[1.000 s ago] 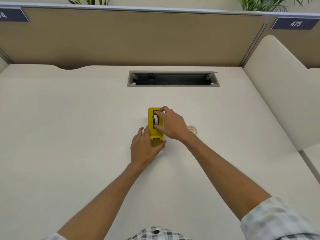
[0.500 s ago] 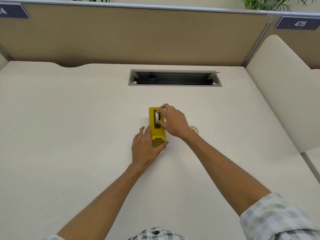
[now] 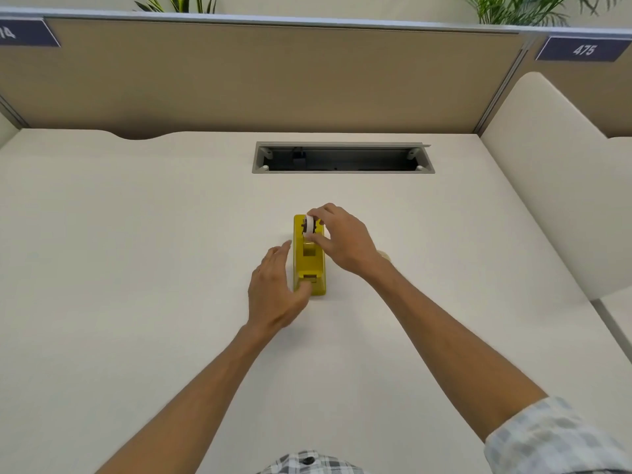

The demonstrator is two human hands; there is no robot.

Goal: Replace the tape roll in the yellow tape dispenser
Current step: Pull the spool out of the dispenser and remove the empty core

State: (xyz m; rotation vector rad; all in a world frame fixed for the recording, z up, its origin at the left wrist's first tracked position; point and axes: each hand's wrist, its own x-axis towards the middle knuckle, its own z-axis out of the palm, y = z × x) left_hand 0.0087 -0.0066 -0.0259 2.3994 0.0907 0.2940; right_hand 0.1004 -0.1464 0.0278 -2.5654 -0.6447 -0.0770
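The yellow tape dispenser (image 3: 310,265) lies lengthwise in the middle of the desk. A white tape roll (image 3: 309,226) stands on edge in its far end. My right hand (image 3: 342,239) pinches this roll between thumb and fingers from the right. My left hand (image 3: 275,292) is at the dispenser's near left side with fingers straight; its thumb touches the near end. Behind my right wrist a second, pale tape roll (image 3: 383,255) lies flat on the desk, mostly hidden.
A grey cable slot (image 3: 343,158) is sunk into the cream desk (image 3: 136,251) behind the dispenser. Tan partition panels (image 3: 273,77) close off the back, and a cream side panel (image 3: 554,186) rises on the right.
My left hand has loosened from the dispenser's near end and its fingers have opened out to the left. My right hand has shifted its pinch on the white roll at the far end.
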